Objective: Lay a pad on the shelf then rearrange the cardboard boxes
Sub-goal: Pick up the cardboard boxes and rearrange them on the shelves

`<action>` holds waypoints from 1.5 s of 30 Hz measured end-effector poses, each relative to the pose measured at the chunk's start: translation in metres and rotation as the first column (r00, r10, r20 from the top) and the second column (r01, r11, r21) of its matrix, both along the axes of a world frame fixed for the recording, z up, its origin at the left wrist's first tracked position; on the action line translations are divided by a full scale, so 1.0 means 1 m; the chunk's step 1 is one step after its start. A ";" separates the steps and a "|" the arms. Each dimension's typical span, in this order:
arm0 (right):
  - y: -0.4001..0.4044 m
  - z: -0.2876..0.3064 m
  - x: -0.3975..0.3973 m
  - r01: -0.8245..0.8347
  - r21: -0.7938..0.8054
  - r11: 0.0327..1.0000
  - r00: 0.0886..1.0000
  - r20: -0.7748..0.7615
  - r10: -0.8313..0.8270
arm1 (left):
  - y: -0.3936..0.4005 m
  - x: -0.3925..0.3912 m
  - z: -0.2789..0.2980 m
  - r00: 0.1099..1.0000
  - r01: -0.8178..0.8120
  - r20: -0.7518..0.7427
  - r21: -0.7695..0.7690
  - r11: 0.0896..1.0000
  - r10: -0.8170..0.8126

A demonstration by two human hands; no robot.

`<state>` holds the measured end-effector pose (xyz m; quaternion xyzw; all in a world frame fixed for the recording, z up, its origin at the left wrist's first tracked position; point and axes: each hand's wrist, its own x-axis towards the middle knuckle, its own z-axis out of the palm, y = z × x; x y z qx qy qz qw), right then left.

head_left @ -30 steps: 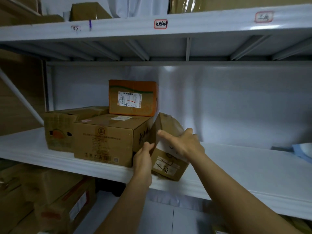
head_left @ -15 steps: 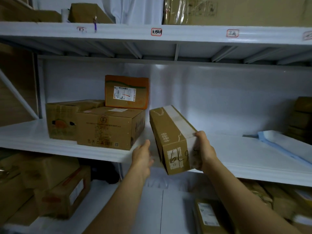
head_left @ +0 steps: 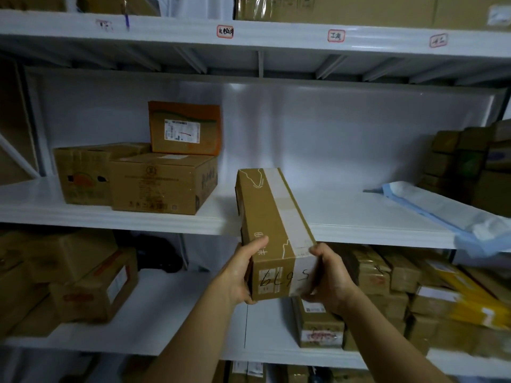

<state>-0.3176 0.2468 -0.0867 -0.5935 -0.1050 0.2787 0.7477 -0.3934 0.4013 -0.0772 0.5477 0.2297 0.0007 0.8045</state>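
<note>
We hold the long box [head_left: 272,228] at its near end with both hands, and its far end points away over the front edge of the white shelf [head_left: 359,217]. Our left hand [head_left: 239,275] wraps the left side, thumb lying along the top edge and the other fingers curled underneath where we cannot see them. Our right hand [head_left: 329,275] grips the right corner, thumb on the taped top, the remaining fingers bent round the end face and underside. We cannot tell whether the far end rests on the shelf or hangs just above it.

The main risk, as we judge it, is leverage: all the grip sits at one end, so the far end may dip and knock the shelf lip, or the box may twist out of our fingers if its contents shift. The smooth tape under the right thumb gives little friction.

To the left stand two big boxes [head_left: 154,183] side by side, with an orange box [head_left: 185,128] on top near the back wall. Pushing our box in hard against them could nudge that stack. To the right, the blue pad [head_left: 442,208] lies only over the right part of the shelf, one corner drooping over the front edge; sliding a box across it could ruck it up or drag it off.
</note>
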 end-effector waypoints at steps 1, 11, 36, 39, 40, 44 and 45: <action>-0.007 -0.003 -0.002 -0.019 -0.025 1.000 1.000 0.003 0.019 | -0.003 -0.003 -0.005 1.000 -0.003 0.007 0.004 1.000 0.003; -0.082 -0.061 -0.007 -0.261 -0.175 0.949 0.964 0.013 0.267 | -0.055 -0.037 -0.064 0.995 0.095 -0.027 0.052 0.994 -0.093; -0.066 -0.157 0.070 0.081 -0.165 0.983 0.893 -0.426 -0.145 | -0.065 0.091 -0.164 0.976 -0.050 -0.215 -0.139 0.989 0.019; -0.043 -0.169 0.102 0.194 -0.083 0.977 0.856 -0.472 -0.210 | -0.049 0.142 -0.177 0.975 -0.016 -0.219 -0.173 0.985 -0.023; -0.035 -0.174 0.112 0.197 -0.029 0.980 0.848 -0.496 -0.186 | -0.044 0.158 -0.182 0.977 -0.016 -0.212 -0.169 0.985 -0.020; -0.016 -0.179 0.150 0.322 0.107 0.941 0.805 -0.554 -0.213 | -0.034 0.207 -0.200 0.980 0.022 -0.191 -0.148 0.989 -0.050; -0.015 -0.182 0.158 0.334 0.118 0.935 0.808 -0.546 -0.219 | -0.034 0.217 -0.204 0.982 0.033 -0.181 -0.154 0.988 -0.061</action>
